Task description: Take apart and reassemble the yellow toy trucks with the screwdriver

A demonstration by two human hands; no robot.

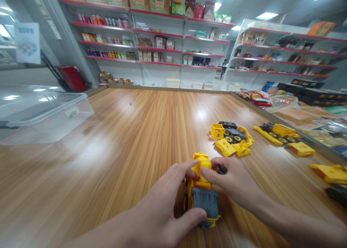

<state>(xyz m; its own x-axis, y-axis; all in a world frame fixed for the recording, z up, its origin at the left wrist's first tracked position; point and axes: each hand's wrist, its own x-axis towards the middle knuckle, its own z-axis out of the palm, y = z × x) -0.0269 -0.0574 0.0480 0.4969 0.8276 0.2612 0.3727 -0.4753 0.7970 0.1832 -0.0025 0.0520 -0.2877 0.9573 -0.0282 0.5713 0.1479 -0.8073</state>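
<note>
A yellow and dark grey toy construction truck stands on the wooden table close in front of me. My left hand grips it from the left, with the thumb on the grey part at the near end and the fingers at the yellow upper part. From the right, my right hand pinches the yellow part of the truck near its far end. A small black piece shows at the right hand's curled fingers. Parts of the truck's left side are hidden by my left hand.
Right of the truck lies a cluster of yellow and black toy parts. More yellow parts lie farther right, some by the table's edge. A clear plastic bin sits at left. Stocked shelves stand behind the table.
</note>
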